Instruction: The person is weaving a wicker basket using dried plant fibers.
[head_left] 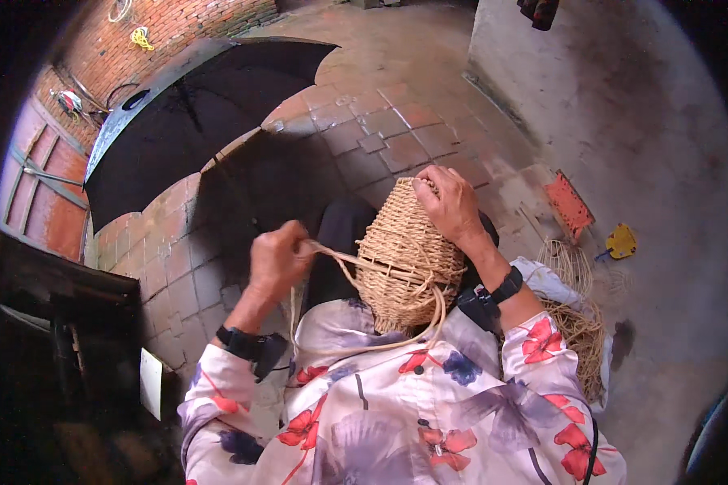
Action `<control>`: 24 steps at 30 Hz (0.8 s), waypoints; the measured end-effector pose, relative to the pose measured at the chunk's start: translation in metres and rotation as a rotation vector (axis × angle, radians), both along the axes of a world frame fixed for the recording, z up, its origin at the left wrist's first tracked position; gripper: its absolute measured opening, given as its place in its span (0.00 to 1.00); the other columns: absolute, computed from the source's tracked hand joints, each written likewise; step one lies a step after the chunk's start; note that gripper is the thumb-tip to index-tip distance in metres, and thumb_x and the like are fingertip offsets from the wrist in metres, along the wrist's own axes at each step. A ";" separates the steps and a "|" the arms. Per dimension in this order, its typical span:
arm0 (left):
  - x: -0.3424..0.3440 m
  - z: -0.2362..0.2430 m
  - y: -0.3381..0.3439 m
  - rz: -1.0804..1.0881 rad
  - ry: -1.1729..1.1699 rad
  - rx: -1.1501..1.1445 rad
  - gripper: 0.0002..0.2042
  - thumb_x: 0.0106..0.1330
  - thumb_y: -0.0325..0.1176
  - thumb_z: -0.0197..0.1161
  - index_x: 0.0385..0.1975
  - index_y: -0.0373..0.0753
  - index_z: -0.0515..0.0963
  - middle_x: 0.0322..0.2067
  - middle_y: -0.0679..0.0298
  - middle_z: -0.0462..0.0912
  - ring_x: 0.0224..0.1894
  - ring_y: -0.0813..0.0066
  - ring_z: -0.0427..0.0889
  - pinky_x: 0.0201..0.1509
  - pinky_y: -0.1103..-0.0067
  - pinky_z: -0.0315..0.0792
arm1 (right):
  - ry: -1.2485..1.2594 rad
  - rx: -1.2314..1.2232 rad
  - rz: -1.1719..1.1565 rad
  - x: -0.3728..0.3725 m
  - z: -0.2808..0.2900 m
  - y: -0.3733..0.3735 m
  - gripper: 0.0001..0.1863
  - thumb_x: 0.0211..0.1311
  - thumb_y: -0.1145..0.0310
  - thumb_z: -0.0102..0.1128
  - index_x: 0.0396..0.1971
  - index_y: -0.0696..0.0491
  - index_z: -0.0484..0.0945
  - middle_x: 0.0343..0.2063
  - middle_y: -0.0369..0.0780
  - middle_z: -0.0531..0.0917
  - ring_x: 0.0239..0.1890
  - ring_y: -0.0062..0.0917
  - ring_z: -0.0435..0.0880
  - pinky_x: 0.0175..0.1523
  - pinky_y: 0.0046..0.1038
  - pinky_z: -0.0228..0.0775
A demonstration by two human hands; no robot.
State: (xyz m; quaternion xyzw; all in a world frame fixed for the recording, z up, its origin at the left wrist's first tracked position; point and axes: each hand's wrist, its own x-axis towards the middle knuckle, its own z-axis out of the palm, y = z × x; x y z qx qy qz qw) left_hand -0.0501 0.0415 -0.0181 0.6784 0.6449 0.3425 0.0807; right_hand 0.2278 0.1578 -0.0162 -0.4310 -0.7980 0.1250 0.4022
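Observation:
A woven tan basket [408,230] lies across my lap, its narrower end pointing away from me. Around its middle runs an open gap in the weave, where loose strands cross. My right hand [451,204] grips the far end of the basket, thumb on the weave and fingers over the edge. Left of the basket, my left hand [281,257] is closed on a strand of cord [336,252] that stretches to the basket's side. More of the cord loops down over my lap and back up to the weave.
On the right, a bundle of loose cord [581,335] lies on a white sack [539,280]. Beyond it are a red-orange object [569,206] and a yellow piece [621,242]. An open black umbrella [210,113] stands at the far left on the brick floor [364,137].

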 end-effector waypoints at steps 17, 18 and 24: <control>-0.008 0.011 -0.019 -0.109 -0.198 -0.183 0.12 0.58 0.27 0.64 0.42 0.35 0.78 0.40 0.56 0.82 0.45 0.66 0.82 0.49 0.75 0.74 | 0.012 -0.014 0.006 0.003 -0.006 0.002 0.08 0.58 0.66 0.56 0.28 0.55 0.77 0.29 0.44 0.81 0.36 0.42 0.79 0.42 0.42 0.70; 0.019 0.014 -0.025 -0.209 -0.205 -0.201 0.11 0.59 0.29 0.65 0.41 0.35 0.78 0.37 0.59 0.82 0.39 0.71 0.81 0.43 0.77 0.73 | 0.032 -0.018 0.015 -0.001 -0.004 0.003 0.08 0.58 0.66 0.56 0.29 0.55 0.77 0.29 0.44 0.81 0.36 0.42 0.79 0.42 0.41 0.70; 0.010 0.009 -0.012 -0.291 -0.513 -0.520 0.10 0.63 0.36 0.64 0.28 0.35 0.79 0.18 0.70 0.74 0.21 0.82 0.71 0.23 0.80 0.64 | 0.017 -0.019 -0.016 -0.002 -0.002 0.000 0.09 0.57 0.65 0.55 0.28 0.54 0.77 0.29 0.43 0.82 0.36 0.40 0.80 0.42 0.40 0.71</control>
